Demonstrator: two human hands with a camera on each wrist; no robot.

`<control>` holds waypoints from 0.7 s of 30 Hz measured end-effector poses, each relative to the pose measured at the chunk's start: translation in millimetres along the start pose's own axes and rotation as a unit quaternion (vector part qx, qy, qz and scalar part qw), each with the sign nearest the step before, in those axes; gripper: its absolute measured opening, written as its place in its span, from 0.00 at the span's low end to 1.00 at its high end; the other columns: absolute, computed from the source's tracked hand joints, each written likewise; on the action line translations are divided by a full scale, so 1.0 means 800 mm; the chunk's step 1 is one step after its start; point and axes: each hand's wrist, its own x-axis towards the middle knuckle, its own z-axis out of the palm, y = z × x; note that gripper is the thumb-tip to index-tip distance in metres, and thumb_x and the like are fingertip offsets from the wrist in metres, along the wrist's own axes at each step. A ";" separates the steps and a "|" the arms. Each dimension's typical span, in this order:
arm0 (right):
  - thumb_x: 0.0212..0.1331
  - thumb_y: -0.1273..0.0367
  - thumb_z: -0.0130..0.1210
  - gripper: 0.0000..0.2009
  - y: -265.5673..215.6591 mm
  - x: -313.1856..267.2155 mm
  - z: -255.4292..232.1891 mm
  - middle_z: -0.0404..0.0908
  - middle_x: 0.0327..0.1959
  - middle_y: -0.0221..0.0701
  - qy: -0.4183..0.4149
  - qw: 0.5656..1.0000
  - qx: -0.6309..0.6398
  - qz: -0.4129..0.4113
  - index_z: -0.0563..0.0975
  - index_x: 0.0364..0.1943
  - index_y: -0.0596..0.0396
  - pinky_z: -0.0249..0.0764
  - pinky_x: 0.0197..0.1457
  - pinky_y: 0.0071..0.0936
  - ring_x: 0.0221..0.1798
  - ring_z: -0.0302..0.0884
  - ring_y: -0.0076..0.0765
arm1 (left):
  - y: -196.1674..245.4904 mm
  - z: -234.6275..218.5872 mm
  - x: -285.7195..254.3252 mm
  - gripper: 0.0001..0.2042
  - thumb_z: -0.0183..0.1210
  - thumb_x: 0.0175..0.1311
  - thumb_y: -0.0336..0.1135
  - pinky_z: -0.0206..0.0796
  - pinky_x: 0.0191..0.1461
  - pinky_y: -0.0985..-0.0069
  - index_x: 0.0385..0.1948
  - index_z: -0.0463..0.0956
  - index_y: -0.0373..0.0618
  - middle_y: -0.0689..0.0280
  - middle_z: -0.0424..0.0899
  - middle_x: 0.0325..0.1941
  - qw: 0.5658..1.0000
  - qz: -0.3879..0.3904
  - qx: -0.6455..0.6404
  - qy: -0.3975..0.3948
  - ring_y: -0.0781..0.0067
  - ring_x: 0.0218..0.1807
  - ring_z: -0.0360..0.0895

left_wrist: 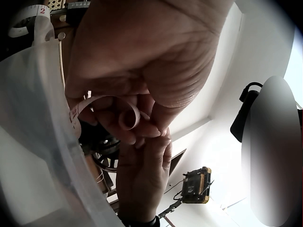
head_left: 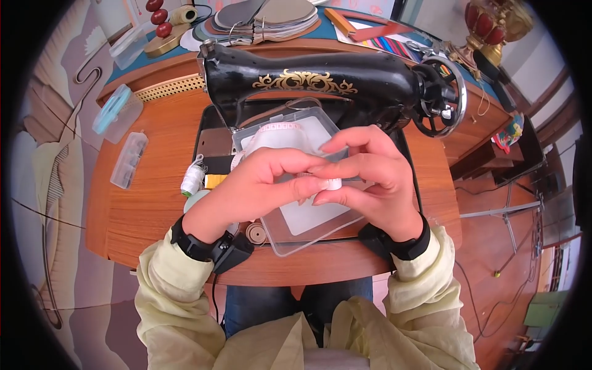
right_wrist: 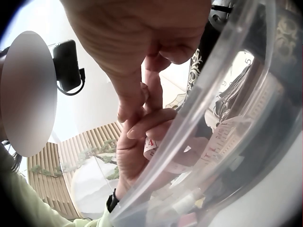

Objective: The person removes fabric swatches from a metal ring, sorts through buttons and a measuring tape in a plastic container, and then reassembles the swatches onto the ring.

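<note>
Over a clear plastic box (head_left: 280, 242), my two hands meet at a white tape measure with red and pink markings. A small rolled part of the tape measure (head_left: 333, 184) shows between my fingertips. My left hand (head_left: 253, 185) pinches it with thumb and forefinger. From the other side my right hand (head_left: 379, 179) holds its edge between thumb and fingers. In the left wrist view the tape measure (left_wrist: 129, 118) curls loosely under my left fingers. The rest of its length arches over the box's back. My fingers hide part of the roll.
A black sewing machine (head_left: 314, 77) stands just behind the box. White thread (head_left: 193, 177), yellow thread (head_left: 214, 180) and a brown spool (head_left: 255, 233) lie left of the box. Farther left is a small clear case (head_left: 129, 160). Fabric swatches (head_left: 265, 24) lie at the back.
</note>
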 end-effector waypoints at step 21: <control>0.42 0.70 0.72 0.13 -0.095 -0.001 -0.024 0.73 0.32 0.24 0.065 0.996 0.048 0.035 0.82 0.34 0.52 0.65 0.34 0.20 0.30 0.66 0.22 | 0.078 0.061 -0.036 0.11 0.61 0.65 0.37 0.69 0.42 0.83 0.42 0.79 0.40 0.70 0.83 0.38 0.999 0.019 -0.033 0.026 0.85 0.39 0.77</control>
